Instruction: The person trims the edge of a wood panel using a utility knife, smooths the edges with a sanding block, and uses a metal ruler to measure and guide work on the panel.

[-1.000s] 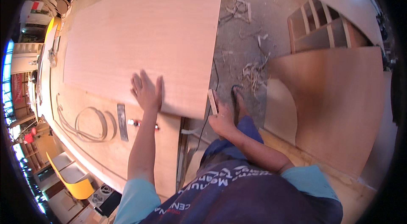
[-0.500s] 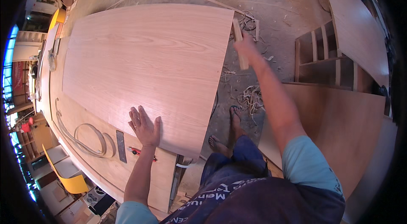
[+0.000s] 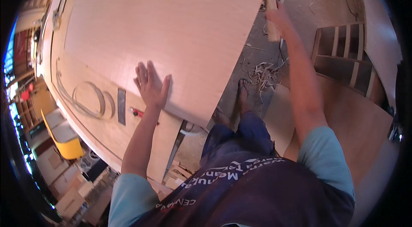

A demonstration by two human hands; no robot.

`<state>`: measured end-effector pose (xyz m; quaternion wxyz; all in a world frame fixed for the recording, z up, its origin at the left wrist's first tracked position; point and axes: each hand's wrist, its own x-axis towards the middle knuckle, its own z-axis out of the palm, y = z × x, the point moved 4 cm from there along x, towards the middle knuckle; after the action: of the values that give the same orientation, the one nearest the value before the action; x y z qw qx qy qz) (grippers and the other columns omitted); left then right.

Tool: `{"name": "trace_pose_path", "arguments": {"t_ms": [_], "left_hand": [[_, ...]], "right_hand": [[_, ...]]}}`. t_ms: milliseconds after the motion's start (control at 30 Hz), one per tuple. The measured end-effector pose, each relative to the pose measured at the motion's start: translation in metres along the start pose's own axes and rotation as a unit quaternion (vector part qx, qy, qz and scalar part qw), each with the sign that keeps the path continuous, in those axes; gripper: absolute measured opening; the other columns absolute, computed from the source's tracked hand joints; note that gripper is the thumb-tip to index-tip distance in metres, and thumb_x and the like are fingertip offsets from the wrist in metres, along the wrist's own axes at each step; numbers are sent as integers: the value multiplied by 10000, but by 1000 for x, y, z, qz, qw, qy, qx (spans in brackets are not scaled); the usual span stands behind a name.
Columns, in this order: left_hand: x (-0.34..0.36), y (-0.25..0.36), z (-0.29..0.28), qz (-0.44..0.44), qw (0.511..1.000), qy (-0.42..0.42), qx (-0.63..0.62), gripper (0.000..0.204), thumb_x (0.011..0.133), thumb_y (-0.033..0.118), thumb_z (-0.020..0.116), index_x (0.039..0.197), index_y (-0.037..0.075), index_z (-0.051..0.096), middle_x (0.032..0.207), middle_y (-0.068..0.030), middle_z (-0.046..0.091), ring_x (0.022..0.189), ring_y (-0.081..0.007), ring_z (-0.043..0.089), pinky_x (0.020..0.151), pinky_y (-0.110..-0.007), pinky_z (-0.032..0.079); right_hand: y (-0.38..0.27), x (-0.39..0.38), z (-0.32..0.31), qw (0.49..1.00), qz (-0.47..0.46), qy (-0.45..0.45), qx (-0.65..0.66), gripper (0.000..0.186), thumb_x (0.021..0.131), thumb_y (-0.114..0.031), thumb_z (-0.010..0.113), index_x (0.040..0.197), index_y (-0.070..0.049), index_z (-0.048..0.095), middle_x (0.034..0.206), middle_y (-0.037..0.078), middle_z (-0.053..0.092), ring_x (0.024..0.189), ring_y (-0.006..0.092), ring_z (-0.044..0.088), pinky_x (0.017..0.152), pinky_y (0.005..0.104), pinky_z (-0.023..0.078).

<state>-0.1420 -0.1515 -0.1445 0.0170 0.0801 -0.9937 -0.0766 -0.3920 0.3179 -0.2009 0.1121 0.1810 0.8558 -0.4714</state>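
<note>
A large pale wood-faced panel [image 3: 171,25] lies flat on the workbench [image 3: 148,145]. My left hand [image 3: 152,87] rests palm down near the panel's near left edge, fingers spread and holding nothing. At the far right corner, my right hand [image 3: 278,17] is closed round a narrow wooden block [image 3: 272,33]. The block runs along the panel's right edge; its face toward the edge is hidden, so I cannot tell whether anything covers it. Beside my left hand on the bench are a dark flat strip [image 3: 122,106] and a small red tool [image 3: 136,112].
A loosely coiled thin band [image 3: 101,102] lies on the bench's left part. Curly shavings [image 3: 265,74] litter the floor by my feet. To the right stand an open wooden cabinet frame [image 3: 339,55] and a brown board [image 3: 343,115]. A yellow curved piece [image 3: 68,149] is at far left.
The head view has shifted, so the panel and bench sit higher in the picture. My right hand stays by the far right corner with the block; my left hand keeps its place on the panel.
</note>
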Motion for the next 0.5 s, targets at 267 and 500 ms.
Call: {"name": "trace_pose_path", "arguments": {"t_ms": [267, 500], "left_hand": [[-10, -2, -2, 4, 1000, 16, 25, 925, 966, 702, 557, 1651, 125, 329, 1697, -254, 256, 1596, -425, 172, 1264, -622, 126], [-11, -21, 3, 3, 999, 36, 31, 976, 947, 749, 535, 1638, 89, 337, 1690, -262, 266, 1594, -424, 177, 1269, -621, 115]], "right_hand": [[41, -280, 81, 995, -5, -103, 12, 643, 764, -83, 668, 1399, -6, 605, 1127, 273, 709, 1066, 437, 698, 935, 471, 544], [79, -497, 141, 874, -109, -458, -121, 741, 732, -111, 695, 1466, -99, 592, 1214, 316, 670, 1137, 445, 665, 973, 440, 531]]}}
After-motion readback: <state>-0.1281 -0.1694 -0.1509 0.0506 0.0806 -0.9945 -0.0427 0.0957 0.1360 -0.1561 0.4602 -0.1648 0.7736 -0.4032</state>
